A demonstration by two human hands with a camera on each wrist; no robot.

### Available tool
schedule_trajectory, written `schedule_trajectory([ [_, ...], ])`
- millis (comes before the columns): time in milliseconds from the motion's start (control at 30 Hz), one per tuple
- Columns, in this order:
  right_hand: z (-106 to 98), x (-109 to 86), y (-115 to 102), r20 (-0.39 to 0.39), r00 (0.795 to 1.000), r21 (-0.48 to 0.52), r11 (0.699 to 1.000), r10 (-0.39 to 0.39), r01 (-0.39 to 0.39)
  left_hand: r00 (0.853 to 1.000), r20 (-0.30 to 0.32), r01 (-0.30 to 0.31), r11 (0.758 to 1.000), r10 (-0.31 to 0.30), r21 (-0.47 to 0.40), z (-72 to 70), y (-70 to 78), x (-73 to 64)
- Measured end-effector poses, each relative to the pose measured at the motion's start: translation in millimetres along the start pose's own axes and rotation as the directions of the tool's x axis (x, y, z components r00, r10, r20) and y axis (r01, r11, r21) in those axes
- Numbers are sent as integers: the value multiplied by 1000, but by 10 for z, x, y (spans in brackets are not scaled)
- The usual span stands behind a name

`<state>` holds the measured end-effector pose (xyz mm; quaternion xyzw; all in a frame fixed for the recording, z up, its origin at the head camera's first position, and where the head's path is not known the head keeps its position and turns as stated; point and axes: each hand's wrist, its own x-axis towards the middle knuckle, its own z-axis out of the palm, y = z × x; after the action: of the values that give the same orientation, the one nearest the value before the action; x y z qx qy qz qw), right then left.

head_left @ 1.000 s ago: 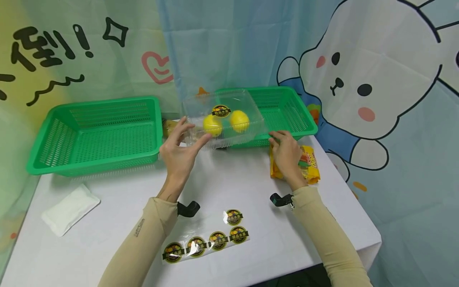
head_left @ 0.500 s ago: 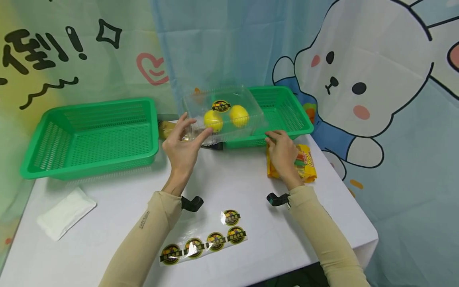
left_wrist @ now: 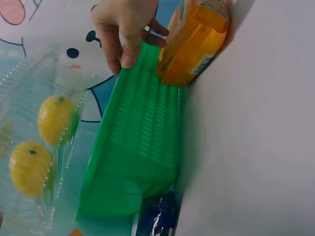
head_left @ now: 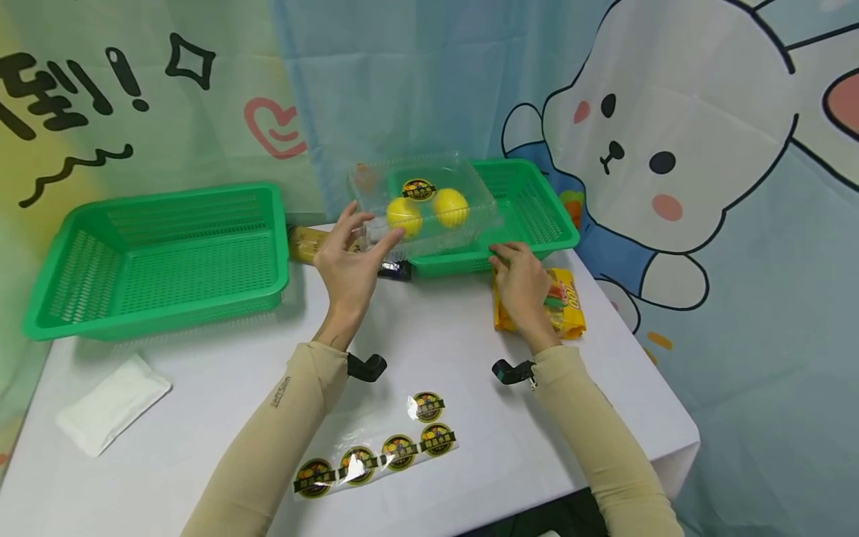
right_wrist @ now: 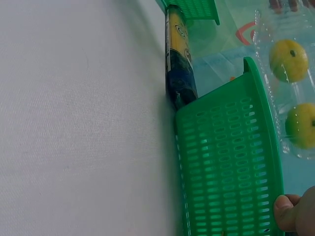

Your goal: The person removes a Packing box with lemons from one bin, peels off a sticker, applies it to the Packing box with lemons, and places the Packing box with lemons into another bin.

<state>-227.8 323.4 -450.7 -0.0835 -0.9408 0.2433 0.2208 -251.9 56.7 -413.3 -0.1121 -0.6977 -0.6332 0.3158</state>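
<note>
My left hand (head_left: 349, 268) holds a clear plastic fruit box (head_left: 473, 198) by its near left corner, thumb and fingers spread around it. Inside the box are two round yellow fruits (head_left: 451, 208), and a round black and gold sticker (head_left: 419, 190) is on its lid. The box hangs over the left part of the right green basket (head_left: 567, 233). My right hand (head_left: 523, 287) grips that basket's front rim, as the left wrist view also shows; in the right wrist view the thumb (right_wrist: 285, 211) presses on the rim.
A second green basket (head_left: 268, 287) stands at the left. Between the baskets lies a yellow and dark packet (head_left: 307, 245). A yellow snack bag (head_left: 567, 302) is beside my right hand. A white packet (head_left: 114, 403) and a sticker sheet (head_left: 379, 464) lie on the white table (head_left: 470, 343).
My left hand has raised the fruit box a little and moved it slightly right over the basket, uncovering more of the dark packet. My right hand stays on the rim. The head view has shifted.
</note>
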Motion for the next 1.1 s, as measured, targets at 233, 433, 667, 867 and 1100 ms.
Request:
schedule_trajectory([
  [233,13,4,-8,-2,1000,-12,1000,8,-8,1000,25,16,1000,-16,-1,100,-36,45],
  [433,17,14,4,-17,1000,-11,1000,-4,3,999,30,18,1000,-18,12,194,-67,63],
  [667,6,1,24,-24,1000,-2,1000,-1,1,998,55,32,999,-32,-4,284,-83,71],
  [867,1,-13,10,-7,1000,-7,1000,17,-17,998,56,28,1000,-27,-13,347,-123,64],
  [1100,5,-14,16,-6,1000,-14,1000,17,-17,998,59,29,997,-25,-69,491,-154,62],
])
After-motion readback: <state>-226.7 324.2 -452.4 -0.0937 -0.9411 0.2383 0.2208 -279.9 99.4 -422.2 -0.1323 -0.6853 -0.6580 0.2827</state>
